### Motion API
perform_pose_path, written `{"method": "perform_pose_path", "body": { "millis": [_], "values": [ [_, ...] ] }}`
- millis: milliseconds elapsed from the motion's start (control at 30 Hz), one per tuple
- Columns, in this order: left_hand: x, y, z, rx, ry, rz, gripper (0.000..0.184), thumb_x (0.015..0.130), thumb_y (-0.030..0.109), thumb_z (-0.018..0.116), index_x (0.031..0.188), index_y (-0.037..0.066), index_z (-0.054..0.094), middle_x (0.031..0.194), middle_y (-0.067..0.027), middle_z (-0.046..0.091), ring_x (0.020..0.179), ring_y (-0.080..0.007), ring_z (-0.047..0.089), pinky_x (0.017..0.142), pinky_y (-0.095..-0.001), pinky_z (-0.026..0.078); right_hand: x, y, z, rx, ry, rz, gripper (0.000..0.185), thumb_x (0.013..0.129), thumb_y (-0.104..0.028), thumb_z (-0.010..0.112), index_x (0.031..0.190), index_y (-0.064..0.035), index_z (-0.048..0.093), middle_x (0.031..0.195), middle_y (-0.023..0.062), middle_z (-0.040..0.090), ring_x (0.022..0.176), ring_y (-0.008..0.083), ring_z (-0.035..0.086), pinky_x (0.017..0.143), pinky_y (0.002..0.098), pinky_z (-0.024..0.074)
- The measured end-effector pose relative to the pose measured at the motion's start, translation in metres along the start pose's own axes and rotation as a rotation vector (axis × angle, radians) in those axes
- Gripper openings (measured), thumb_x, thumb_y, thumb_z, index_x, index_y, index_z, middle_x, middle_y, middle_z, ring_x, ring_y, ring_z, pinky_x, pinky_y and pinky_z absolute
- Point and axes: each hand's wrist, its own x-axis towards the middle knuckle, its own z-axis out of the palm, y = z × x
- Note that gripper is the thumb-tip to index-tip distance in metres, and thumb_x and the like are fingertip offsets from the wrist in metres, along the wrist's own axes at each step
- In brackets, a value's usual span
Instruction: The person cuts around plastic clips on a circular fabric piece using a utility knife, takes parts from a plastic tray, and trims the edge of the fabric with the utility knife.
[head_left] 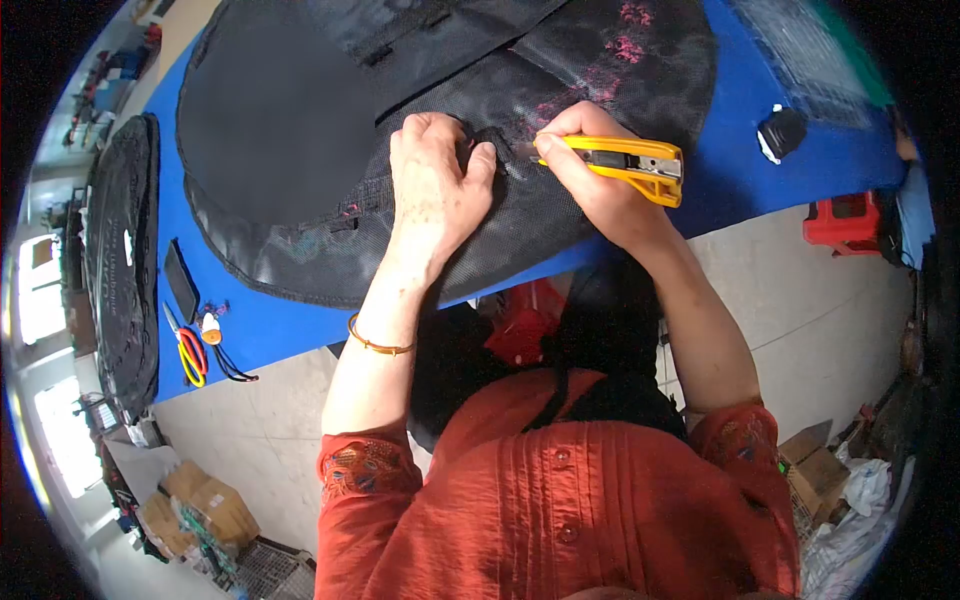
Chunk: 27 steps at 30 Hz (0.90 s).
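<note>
A large black mesh bag with a rounded outline lies flat on the blue table before me. My right hand grips a yellow utility knife, its blade end pointing left toward a dark fold of fabric. Beside that fold, my left hand presses on the bag with curled fingers and the thumb toward the blade. Whatever its fingers pinch is hidden beneath them. Pink thread bits are scattered over the bag's upper right.
Scissors with red and yellow handles, a thread spool and a dark phone-like slab lie at the table's left. Another black bag is at the left edge. A small black-and-white object sits right; a red stool stands beyond.
</note>
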Motion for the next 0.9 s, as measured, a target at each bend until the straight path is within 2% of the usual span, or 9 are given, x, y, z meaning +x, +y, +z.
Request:
{"method": "perform_pose_path", "body": {
  "millis": [133, 267, 333, 433, 567, 633, 900],
  "values": [
    [-0.001, 0.005, -0.001, 0.021, 0.003, 0.031, 0.029, 0.078, 0.019, 0.080, 0.088, -0.004, 0.066, 0.104, -0.0203, 0.061, 0.100, -0.0368, 0.055, 0.092, -0.0444, 0.046, 0.000, 0.004, 0.000, -0.006, -0.009, -0.008, 0.010, 0.092, -0.009, 0.068, 0.092, -0.0032, 0.060, 0.087, 0.0088, 0.060, 0.082, 0.0258, 0.064, 0.074, 0.0345, 0.0515],
    [0.001, 0.003, -0.001, -0.001, -0.029, -0.042, 0.030, 0.078, 0.020, 0.081, 0.088, -0.005, 0.068, 0.107, -0.0190, 0.061, 0.102, -0.0354, 0.054, 0.093, -0.0425, 0.046, 0.000, 0.005, 0.000, -0.051, -0.004, -0.048, 0.010, 0.093, -0.011, 0.068, 0.095, -0.0034, 0.061, 0.089, 0.0079, 0.060, 0.084, 0.0228, 0.064, 0.076, 0.0332, 0.0513],
    [0.002, 0.004, -0.001, -0.002, -0.051, -0.075, 0.029, 0.078, 0.020, 0.080, 0.088, -0.005, 0.068, 0.108, -0.0187, 0.061, 0.103, -0.0352, 0.054, 0.093, -0.0422, 0.046, 0.002, 0.002, 0.002, 0.193, 0.031, 0.147, 0.012, 0.095, -0.013, 0.067, 0.098, -0.0039, 0.061, 0.093, 0.0066, 0.061, 0.088, 0.0193, 0.063, 0.079, 0.0318, 0.0508],
    [0.002, 0.001, 0.000, -0.007, -0.041, -0.075, 0.027, 0.078, 0.018, 0.080, 0.088, -0.004, 0.069, 0.109, -0.0178, 0.061, 0.104, -0.0348, 0.054, 0.094, -0.0418, 0.046, 0.004, 0.004, 0.005, 0.275, 0.035, 0.179, 0.013, 0.096, -0.015, 0.067, 0.101, -0.0042, 0.061, 0.094, 0.0055, 0.062, 0.089, 0.0175, 0.063, 0.081, 0.0308, 0.0504],
    [0.003, 0.001, 0.001, -0.015, -0.060, -0.094, 0.025, 0.079, 0.017, 0.079, 0.088, -0.004, 0.069, 0.108, -0.0177, 0.061, 0.105, -0.0350, 0.054, 0.095, -0.0420, 0.046, 0.004, 0.010, 0.010, 0.221, 0.030, 0.129, 0.013, 0.096, -0.015, 0.068, 0.101, -0.0045, 0.061, 0.095, 0.0065, 0.063, 0.091, 0.0191, 0.063, 0.082, 0.0311, 0.0506],
    [0.003, 0.000, 0.001, -0.013, -0.053, -0.095, 0.025, 0.079, 0.017, 0.079, 0.088, -0.004, 0.069, 0.108, -0.0176, 0.061, 0.105, -0.0350, 0.054, 0.095, -0.0420, 0.046, 0.005, 0.011, 0.011, 0.144, 0.040, 0.039, 0.014, 0.095, -0.014, 0.069, 0.102, -0.0045, 0.062, 0.096, 0.0075, 0.064, 0.092, 0.0209, 0.064, 0.082, 0.0315, 0.0509],
    [0.002, 0.002, 0.001, -0.033, -0.045, -0.087, 0.024, 0.079, 0.016, 0.078, 0.089, -0.004, 0.069, 0.108, -0.0176, 0.061, 0.105, -0.0354, 0.054, 0.095, -0.0424, 0.045, 0.005, 0.013, 0.011, 0.146, 0.001, 0.065, 0.014, 0.094, -0.013, 0.070, 0.102, -0.0042, 0.063, 0.097, 0.0092, 0.064, 0.092, 0.0241, 0.065, 0.082, 0.0339, 0.0511]
  ]
}}
